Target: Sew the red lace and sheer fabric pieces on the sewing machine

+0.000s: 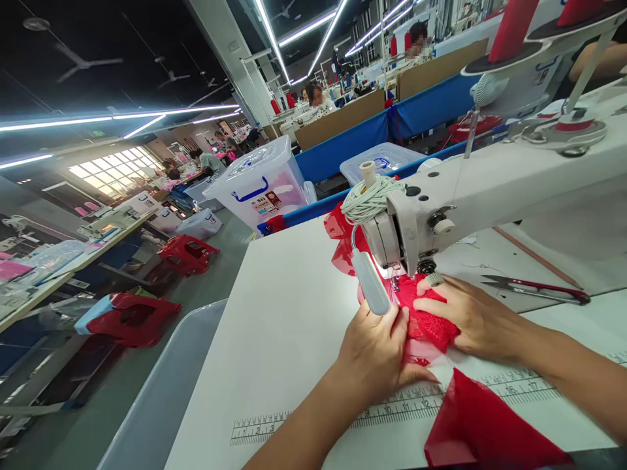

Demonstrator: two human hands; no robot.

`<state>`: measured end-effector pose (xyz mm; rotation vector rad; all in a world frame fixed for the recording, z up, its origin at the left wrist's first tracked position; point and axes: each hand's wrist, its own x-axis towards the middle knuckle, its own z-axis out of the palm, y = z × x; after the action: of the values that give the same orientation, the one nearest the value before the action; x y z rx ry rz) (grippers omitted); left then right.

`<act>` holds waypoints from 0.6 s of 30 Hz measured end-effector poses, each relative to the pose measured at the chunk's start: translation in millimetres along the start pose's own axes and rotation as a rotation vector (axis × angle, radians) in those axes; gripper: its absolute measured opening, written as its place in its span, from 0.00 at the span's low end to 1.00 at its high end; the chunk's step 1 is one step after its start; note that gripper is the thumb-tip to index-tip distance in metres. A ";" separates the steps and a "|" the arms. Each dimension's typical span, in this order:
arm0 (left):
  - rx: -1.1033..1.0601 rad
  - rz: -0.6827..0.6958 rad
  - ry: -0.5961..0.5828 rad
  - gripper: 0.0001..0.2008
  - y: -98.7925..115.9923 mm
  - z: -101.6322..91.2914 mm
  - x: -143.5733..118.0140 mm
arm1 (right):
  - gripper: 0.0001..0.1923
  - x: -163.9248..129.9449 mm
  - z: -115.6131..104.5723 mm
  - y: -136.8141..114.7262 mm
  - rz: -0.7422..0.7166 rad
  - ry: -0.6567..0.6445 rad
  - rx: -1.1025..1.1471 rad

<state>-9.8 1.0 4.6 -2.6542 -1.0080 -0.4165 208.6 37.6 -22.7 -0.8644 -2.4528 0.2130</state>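
- Red lace fabric (425, 323) lies flat on the white sewing surface (284, 326), just below the needle end of the white sewing machine (490, 196), and both hands press on it.
- Left hand (377, 352) rests palm down on the lace's left part, fingers together and pointing at the machine head; its grip is flat and pressing, not closed round the cloth.
- Right hand (470, 316) lies on the lace's right part, fingers stretched leftward toward the presser foot, likewise flat, holding the cloth down.
- More red sheer cloth (480, 424) trails off the surface's near edge, crossing the printed ruler strip (392, 411).
- Another fold of red fabric (340, 238) bunches behind the machine head, toward the far edge.
- A cone wound with cream cord (368, 196) sits on top of the machine head.
- Red-handled thread snips (533, 287) lie on the surface right of the hands, well apart from the lace.
- A grey plastic bin (161, 398) stands beside the surface's left edge.
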 end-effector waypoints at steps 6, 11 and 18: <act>0.100 -0.029 0.141 0.09 7.1 3.6 4.8 | 0.14 0.0 2.6 0.8 -0.096 0.122 -0.119; 0.041 -0.038 0.119 0.13 5.2 12.6 2.5 | 0.12 2.5 -0.5 -4.7 -0.106 0.128 -0.129; -0.739 -0.285 0.097 0.12 -13.6 6.6 12.6 | 0.13 4.7 -3.6 -10.2 -0.046 0.118 -0.020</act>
<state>-8.9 20.6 5.0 -3.0514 -1.4192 -1.1646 201.9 32.5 -14.5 -0.8049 -2.3654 0.1178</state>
